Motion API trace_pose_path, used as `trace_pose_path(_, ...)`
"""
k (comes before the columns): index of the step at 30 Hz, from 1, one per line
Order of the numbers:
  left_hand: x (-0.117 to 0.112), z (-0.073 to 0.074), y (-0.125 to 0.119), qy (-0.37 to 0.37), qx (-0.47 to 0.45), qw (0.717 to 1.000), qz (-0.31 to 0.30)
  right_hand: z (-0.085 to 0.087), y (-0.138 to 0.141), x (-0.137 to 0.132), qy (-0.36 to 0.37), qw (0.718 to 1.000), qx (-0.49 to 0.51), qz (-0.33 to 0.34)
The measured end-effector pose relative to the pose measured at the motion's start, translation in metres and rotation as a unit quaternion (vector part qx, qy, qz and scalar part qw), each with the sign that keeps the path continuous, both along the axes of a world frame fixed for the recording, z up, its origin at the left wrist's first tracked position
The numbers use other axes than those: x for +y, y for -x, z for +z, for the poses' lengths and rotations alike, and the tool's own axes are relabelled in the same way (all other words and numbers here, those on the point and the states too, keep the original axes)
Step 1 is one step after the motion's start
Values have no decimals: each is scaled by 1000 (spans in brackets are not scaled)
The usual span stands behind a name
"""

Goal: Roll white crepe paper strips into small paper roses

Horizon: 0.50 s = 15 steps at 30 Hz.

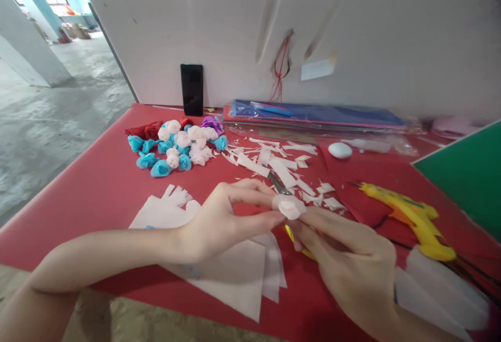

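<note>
Between my two hands, over the red table, is a small white paper flower (289,208). My left hand (230,211) pinches its left side between thumb and fingers. From the right, the fingertips of my right hand (344,253) close on its lower edge. Just behind the flower lie scissors (278,181) with metal blades; their yellow handles are partly hidden under my right hand. White paper sheets (230,274) lie beneath my left forearm. Beyond my hands, white paper scraps (282,169) are scattered.
Blue, white, red and purple paper flowers (183,143) cluster at the back left. A black phone (192,90) leans on the wall. To the right are a yellow glue gun (407,214), a white egg-shaped thing (340,150) and a green board (469,175). Plastic-wrapped blue sheets (321,114) line the back.
</note>
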<state>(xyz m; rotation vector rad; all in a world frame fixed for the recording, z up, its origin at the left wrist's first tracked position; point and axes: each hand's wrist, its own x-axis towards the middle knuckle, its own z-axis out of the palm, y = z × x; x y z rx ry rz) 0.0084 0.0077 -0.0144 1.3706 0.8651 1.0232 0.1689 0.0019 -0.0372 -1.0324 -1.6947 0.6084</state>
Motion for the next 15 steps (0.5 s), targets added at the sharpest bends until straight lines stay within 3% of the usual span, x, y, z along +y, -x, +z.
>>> trace_pose_path(6, 0, 1, 1, -81, 66, 994, 13, -1, -1, 1, -13, 1000, -10, -2)
trace_pose_path(15, 6, 6, 5, -101, 101, 989, 28, 1, -1, -2, -32, 999, -31, -18)
